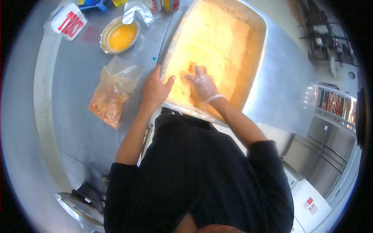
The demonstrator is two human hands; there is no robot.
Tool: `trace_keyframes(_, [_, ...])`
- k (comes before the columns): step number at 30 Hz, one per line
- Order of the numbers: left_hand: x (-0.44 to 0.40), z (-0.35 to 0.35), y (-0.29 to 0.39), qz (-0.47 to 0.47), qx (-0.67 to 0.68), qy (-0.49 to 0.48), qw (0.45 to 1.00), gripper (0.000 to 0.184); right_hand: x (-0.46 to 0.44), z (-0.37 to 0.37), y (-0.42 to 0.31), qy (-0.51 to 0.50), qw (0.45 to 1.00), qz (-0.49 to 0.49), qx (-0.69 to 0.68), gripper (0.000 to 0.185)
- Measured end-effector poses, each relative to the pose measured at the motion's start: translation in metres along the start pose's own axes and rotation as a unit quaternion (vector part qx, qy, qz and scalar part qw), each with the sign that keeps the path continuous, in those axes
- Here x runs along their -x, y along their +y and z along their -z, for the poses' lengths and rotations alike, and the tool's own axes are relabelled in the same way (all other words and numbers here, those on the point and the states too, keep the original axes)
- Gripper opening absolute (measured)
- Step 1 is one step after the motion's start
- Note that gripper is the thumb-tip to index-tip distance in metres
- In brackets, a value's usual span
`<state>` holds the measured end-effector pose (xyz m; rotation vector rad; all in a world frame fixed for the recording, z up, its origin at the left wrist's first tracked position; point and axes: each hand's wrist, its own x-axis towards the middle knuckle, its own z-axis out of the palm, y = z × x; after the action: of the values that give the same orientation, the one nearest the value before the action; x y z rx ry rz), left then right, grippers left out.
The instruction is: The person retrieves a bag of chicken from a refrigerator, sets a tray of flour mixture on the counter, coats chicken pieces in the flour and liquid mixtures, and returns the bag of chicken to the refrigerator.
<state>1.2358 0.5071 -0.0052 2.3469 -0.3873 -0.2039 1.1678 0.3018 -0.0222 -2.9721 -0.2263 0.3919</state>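
A large metal tray [255,83] holds a thick layer of pale orange powder [217,35]. My left hand [156,87] is bare and grips the tray's near left rim, thumb over the edge. In a clear plastic glove, my right hand [203,83] reaches into the powder near the tray's lower left, its fingers apart. Just beyond those fingertips lies a darker, coated lump [192,67], partly sunk in the powder. To the left, a clear plastic bag [108,101] with reddish-orange pieces rests on the metal table [77,128].
A foil-edged bowl of yellow liquid [121,37] stands at the upper left, beside crumpled foil [138,13] and a white packet with red letters [70,21]. Cans [171,4] stand at the top. Steel refrigerators [324,155] are at the right.
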Motion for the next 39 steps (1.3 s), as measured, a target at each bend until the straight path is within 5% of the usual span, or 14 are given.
trace_keyframes(10, [-0.003, 0.006, -0.002, -0.014, 0.055, -0.002, 0.998, 0.046, -0.028, 0.011, 0.039, 0.149, 0.956, -0.035, -0.251, 0.055])
trace_keyframes(13, [-0.004, 0.001, -0.008, -0.023, 0.055, 0.009, 0.998, 0.045, -0.023, 0.083, 0.033, -0.071, 0.833, -0.145, -0.529, 0.059])
trace_keyframes(18, [-0.005, 0.003, -0.005, -0.028, 0.064, 0.004, 0.998, 0.047, -0.015, 0.074, 0.076, 0.083, 0.91, -0.194, -0.357, 0.06])
trace_keyframes(21, [-0.005, 0.009, 0.003, -0.008, 0.064, -0.008, 0.998, 0.048, 0.01, 0.066, 0.087, -0.099, 0.935, -0.263, -0.216, 0.056])
trace_keyframes(23, [-0.006, 0.009, 0.003, 0.009, 0.073, -0.021, 0.997, 0.047, 0.03, 0.043, 0.068, -0.253, 0.912, -0.203, -0.251, 0.054])
trace_keyframes(27, [-0.005, 0.01, 0.007, 0.012, 0.057, -0.014, 0.998, 0.046, 0.033, 0.026, -0.003, -0.221, 0.924, -0.204, -0.238, 0.053])
trace_keyframes(33, [-0.006, 0.0, -0.004, -0.018, 0.047, 0.003, 0.999, 0.047, 0.028, -0.024, 0.014, -0.147, 0.898, -0.129, -0.393, 0.062])
trace_keyframes(37, [-0.005, 0.015, 0.012, 0.011, 0.058, -0.018, 0.998, 0.05, 0.028, 0.041, 0.016, -0.12, 0.838, -0.189, -0.498, 0.066])
trace_keyframes(38, [-0.005, 0.02, 0.017, 0.027, 0.07, -0.031, 0.997, 0.05, 0.027, 0.078, -0.001, -0.103, 0.803, -0.304, -0.503, 0.062])
trace_keyframes(39, [-0.004, 0.018, 0.014, 0.024, 0.061, -0.023, 0.998, 0.05, 0.024, 0.076, 0.004, -0.054, 0.833, -0.264, -0.484, 0.063])
